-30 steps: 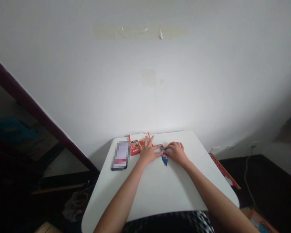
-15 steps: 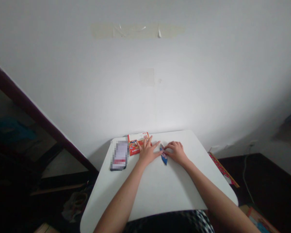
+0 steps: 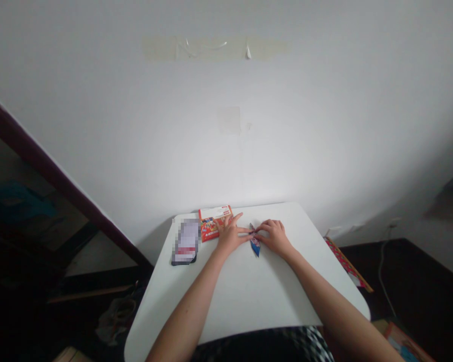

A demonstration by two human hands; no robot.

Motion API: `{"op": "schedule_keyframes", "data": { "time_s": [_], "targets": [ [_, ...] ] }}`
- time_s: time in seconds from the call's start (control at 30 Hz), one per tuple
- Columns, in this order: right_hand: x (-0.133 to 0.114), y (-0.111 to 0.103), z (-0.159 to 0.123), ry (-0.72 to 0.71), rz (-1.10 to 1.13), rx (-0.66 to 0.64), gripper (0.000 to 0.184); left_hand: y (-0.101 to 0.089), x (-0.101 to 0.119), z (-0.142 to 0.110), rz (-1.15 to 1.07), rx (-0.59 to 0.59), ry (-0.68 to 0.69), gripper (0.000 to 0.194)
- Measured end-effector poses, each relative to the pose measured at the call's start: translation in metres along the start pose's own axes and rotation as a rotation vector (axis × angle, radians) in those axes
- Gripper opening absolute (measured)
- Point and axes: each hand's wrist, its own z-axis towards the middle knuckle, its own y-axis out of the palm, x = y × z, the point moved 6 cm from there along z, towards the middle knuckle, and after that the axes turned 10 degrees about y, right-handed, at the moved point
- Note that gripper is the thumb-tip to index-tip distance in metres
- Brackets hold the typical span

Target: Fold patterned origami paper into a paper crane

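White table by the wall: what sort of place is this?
Probably a room in a home: a white table stands by a plain wall with tape-like marks, and what looks like a phone lies on the table.

Plain white wall (image 3: 317, 110) filling most of the view, with a strip of yellowed clear tape (image 3: 211, 49) high up and a faint square patch (image 3: 229, 120) below. Against the wall, a white table (image 3: 249, 296) with rounded corners. At left, a slanting maroon edge (image 3: 49, 161), deep shadow beyond. At right, dark floor (image 3: 415, 286) and a pale cable (image 3: 381, 274). Soft light, fading toward the corners.
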Motion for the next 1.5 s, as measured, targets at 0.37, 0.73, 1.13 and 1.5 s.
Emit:
{"op": "schedule_keyframes", "data": {
  "time_s": [0.37, 0.73, 1.13, 1.5],
  "targets": [
    [0.000, 0.001, 0.000, 0.000, 0.006, 0.003, 0.020, 0.003, -0.008, 0.002, 0.040, -0.142, -0.054, 0.042],
    [0.001, 0.001, 0.001, 0.021, 0.004, -0.020, 0.022, 0.000, 0.006, -0.001, 0.091, 0.004, 0.014, 0.038],
    [0.003, 0.002, 0.002, 0.015, -0.038, -0.001, 0.022, 0.001, 0.002, 0.001, 0.011, -0.069, -0.050, 0.038],
    [0.002, 0.002, 0.002, 0.028, -0.021, -0.037, 0.024, 0.006, -0.001, 0.001, 0.057, -0.141, -0.071, 0.053]
  ]
}}
